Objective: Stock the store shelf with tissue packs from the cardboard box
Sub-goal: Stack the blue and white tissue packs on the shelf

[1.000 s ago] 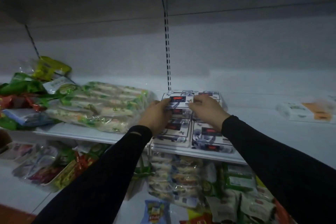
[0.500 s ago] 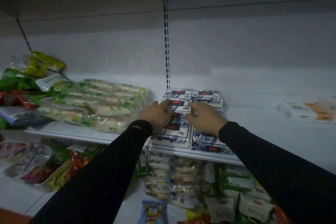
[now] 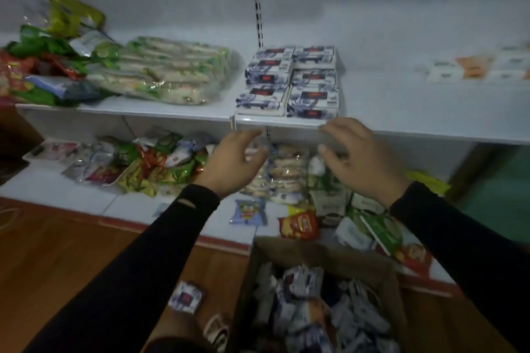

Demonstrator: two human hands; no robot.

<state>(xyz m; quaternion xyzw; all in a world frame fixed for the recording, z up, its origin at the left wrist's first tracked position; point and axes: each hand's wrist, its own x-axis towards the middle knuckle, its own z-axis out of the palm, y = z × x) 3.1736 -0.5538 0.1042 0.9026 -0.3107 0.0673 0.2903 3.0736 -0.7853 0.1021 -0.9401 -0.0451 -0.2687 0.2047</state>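
Several blue-and-white tissue packs (image 3: 289,80) lie in two neat rows on the white shelf (image 3: 401,112), right of the slotted upright. My left hand (image 3: 232,163) and my right hand (image 3: 358,157) hover below the shelf's front edge, fingers spread, holding nothing. The open cardboard box (image 3: 372,269) stands on the floor below, full of more tissue packs (image 3: 304,309). One stray tissue pack (image 3: 186,296) lies on the wooden floor left of the box.
Green-wrapped bundles (image 3: 166,71) and mixed snack bags (image 3: 43,66) fill the shelf's left part. White and orange packs (image 3: 470,67) sit far right. The lower shelf (image 3: 57,186) carries snack packets (image 3: 299,223) and wrapped biscuits (image 3: 281,172). Wooden floor (image 3: 57,252) spreads at left.
Both hands have let go of the tissue packs and pulled back down off the shelf. My view has tipped downward, bringing the box and the floor into sight.
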